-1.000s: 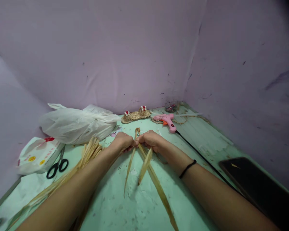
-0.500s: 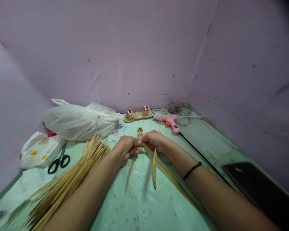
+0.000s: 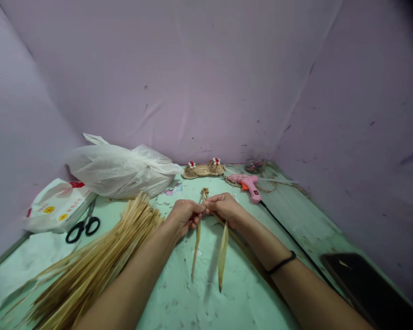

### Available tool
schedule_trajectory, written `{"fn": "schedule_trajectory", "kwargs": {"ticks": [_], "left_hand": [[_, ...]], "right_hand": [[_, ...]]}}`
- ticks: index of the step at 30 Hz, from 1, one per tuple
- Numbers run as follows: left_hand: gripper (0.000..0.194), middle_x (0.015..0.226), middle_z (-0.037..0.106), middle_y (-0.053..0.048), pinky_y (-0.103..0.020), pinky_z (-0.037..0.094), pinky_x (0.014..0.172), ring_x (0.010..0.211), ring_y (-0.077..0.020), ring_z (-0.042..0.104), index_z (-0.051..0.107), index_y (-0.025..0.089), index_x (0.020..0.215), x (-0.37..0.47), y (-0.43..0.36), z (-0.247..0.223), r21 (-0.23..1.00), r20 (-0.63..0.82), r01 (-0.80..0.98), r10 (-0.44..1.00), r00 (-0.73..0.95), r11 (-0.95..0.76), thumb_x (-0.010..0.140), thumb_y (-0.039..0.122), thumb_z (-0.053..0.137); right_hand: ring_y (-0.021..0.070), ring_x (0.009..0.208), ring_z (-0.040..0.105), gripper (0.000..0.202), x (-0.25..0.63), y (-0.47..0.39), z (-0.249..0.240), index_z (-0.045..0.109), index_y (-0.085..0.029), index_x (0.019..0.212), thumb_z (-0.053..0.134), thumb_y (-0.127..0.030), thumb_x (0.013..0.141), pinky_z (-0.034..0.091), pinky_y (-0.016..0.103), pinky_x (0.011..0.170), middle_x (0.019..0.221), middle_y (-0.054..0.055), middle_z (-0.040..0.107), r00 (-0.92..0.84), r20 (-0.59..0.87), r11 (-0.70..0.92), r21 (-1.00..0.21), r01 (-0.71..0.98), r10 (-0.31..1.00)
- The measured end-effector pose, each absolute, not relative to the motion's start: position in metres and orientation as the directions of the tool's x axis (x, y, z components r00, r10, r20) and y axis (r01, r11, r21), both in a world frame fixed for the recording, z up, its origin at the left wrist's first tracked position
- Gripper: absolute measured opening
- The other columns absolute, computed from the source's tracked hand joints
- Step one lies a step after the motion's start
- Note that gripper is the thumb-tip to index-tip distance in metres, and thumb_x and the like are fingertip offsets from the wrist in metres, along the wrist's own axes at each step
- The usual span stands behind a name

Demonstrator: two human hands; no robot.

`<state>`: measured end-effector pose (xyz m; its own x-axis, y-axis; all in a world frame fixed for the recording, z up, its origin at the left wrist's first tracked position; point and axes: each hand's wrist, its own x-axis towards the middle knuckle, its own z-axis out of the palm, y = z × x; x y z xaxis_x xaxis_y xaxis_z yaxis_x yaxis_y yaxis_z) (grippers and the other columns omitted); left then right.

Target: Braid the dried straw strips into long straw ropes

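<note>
Both hands meet over the middle of the table, pinching a braid of dried leaf strips (image 3: 205, 193) whose knotted, looped end points away from me. My left hand (image 3: 186, 217) is closed on it from the left, thumb and forefinger together. From the right, my right hand (image 3: 223, 207) grips the same work, fingertips almost touching the left ones. A pale loose leaf strip (image 3: 223, 261) hangs below the right hand, and a thinner strip (image 3: 195, 252) hangs below the left. Another long strip runs under the right forearm. The exact crossing of the strips is hidden by the fingers.
Left lie a bundle of dried strips (image 3: 99, 256), black-handled scissors (image 3: 83, 229), a white box (image 3: 60, 206) and a tied plastic bag (image 3: 124, 169). Woven slippers (image 3: 203, 170) stand at the back. A pink glue gun (image 3: 249, 183) with a cord and a black phone-like slab (image 3: 368, 284) lie right.
The view has shifted slightly, so everything sits a little lower. My hands stay on the braid with fingers slightly repositioned. The hanging strips now point more steeply downward.
</note>
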<state>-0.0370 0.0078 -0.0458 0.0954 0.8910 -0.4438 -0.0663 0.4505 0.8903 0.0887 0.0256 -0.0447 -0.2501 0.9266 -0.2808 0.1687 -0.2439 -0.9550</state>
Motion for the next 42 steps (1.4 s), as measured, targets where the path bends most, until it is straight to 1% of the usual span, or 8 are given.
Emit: {"fn": "schedule_trajectory", "kwargs": {"ticks": [9,18,22,27,31,35,39,42], "left_hand": [[0.003,0.033,0.027,0.008,-0.020,0.007,0.032,0.028,-0.0026,0.016,0.052,0.012,0.051,-0.027,0.005,-0.042,0.893,-0.446,0.037,0.892,-0.068,0.449,0.052,0.011,0.049],[0.007,0.034,0.028,0.007,-0.020,0.007,0.035,0.028,-0.0034,0.018,0.052,0.014,0.049,-0.028,0.000,-0.039,0.899,-0.431,0.088,0.902,-0.003,0.429,0.055,0.012,0.048],[0.011,0.032,0.025,0.008,-0.021,0.008,0.035,0.028,-0.0028,0.016,0.044,0.015,0.043,-0.025,0.002,-0.040,0.897,-0.424,0.095,0.901,-0.089,0.432,0.051,0.009,0.047],[0.020,0.031,0.021,0.009,-0.020,0.010,0.035,0.029,-0.0020,0.018,0.034,0.016,0.038,-0.021,0.007,-0.046,0.896,-0.388,0.151,0.903,-0.185,0.417,0.047,0.008,0.049],[0.017,0.031,0.028,0.007,-0.019,0.011,0.035,0.030,-0.0020,0.021,0.036,0.015,0.040,-0.018,0.007,-0.043,0.901,-0.390,0.128,0.903,-0.182,0.415,0.046,0.006,0.050],[0.021,0.029,0.024,0.008,-0.019,0.010,0.033,0.029,-0.0019,0.018,0.032,0.017,0.039,-0.019,0.006,-0.038,0.882,-0.457,0.046,0.876,-0.156,0.468,0.048,0.007,0.048],[0.019,0.028,0.026,0.007,-0.019,0.008,0.030,0.026,-0.0028,0.018,0.032,0.018,0.038,-0.027,0.009,-0.043,0.868,-0.494,-0.003,0.863,-0.107,0.496,0.047,0.011,0.047],[0.014,0.030,0.031,0.005,-0.019,0.006,0.030,0.026,-0.0033,0.020,0.034,0.017,0.039,-0.034,0.011,-0.049,0.877,-0.479,-0.041,0.877,-0.032,0.478,0.047,0.013,0.045]], "right_hand": [[0.0024,0.034,0.019,0.013,0.097,0.026,-0.049,0.054,-0.012,0.052,0.052,-0.022,0.061,0.013,0.019,0.036,0.035,-0.008,0.035,-0.379,-0.264,-0.183,-0.954,0.236,0.887],[0.0029,0.039,0.028,0.008,0.103,0.028,-0.049,0.059,-0.011,0.055,0.055,-0.017,0.055,0.018,0.017,0.039,0.044,-0.004,0.048,-0.420,-0.280,-0.168,-0.944,0.284,0.863],[0.0040,0.040,0.033,0.010,0.101,0.030,-0.055,0.061,-0.011,0.057,0.053,-0.017,0.054,0.022,0.017,0.040,0.048,-0.001,0.053,-0.379,-0.279,-0.142,-0.926,0.350,0.882],[0.0068,0.043,0.037,0.014,0.099,0.030,-0.050,0.066,-0.011,0.058,0.056,-0.019,0.052,0.025,0.019,0.040,0.045,-0.001,0.051,-0.171,-0.175,-0.016,-0.742,0.670,0.970],[0.0080,0.043,0.039,0.014,0.100,0.027,-0.040,0.065,-0.011,0.054,0.057,-0.023,0.054,0.024,0.020,0.040,0.042,0.001,0.048,-0.113,-0.170,-0.019,-0.626,0.779,0.979],[0.0109,0.047,0.046,0.015,0.091,0.013,-0.025,0.066,-0.012,0.057,0.055,-0.022,0.058,0.025,0.022,0.042,0.048,0.004,0.055,-0.148,-0.125,0.061,-0.527,0.848,0.981],[0.0170,0.059,0.055,0.016,0.072,-0.010,-0.010,0.067,-0.012,0.067,0.053,-0.019,0.064,0.031,0.024,0.050,0.064,0.012,0.063,-0.194,-0.002,0.184,-0.319,0.930,0.981],[0.0200,0.067,0.058,0.017,0.059,-0.022,-0.005,0.067,-0.011,0.074,0.053,-0.019,0.068,0.036,0.026,0.058,0.071,0.015,0.064,-0.229,-0.044,0.212,-0.241,0.947,0.972]]}}
